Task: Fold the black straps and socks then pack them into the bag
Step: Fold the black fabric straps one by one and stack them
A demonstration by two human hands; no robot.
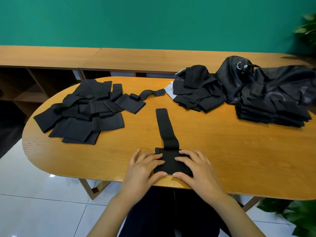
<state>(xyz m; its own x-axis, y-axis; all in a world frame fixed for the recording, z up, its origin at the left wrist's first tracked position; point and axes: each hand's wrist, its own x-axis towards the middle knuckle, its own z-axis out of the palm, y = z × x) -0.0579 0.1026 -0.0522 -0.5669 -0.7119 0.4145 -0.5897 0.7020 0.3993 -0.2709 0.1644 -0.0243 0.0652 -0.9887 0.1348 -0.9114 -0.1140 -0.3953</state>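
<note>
A black strap (165, 127) lies on the wooden table (222, 151), its long tail running away from me and its wide near end at the front edge. My left hand (145, 165) and my right hand (194, 165) both grip that wide end, fingers on top and thumbs at its near edge. A loose heap of black straps and socks (82, 110) lies at the left. A second pile of black pieces (198, 93) sits at the right, beside the black bag (266, 82). A neat stack of folded black pieces (271, 112) lies in front of the bag.
One partly rolled strap (147, 94) lies between the two piles at the back. A wooden shelf unit (51, 65) runs along the green wall behind the table. Green plants (294, 214) stand at the right. White tile floor shows at the left.
</note>
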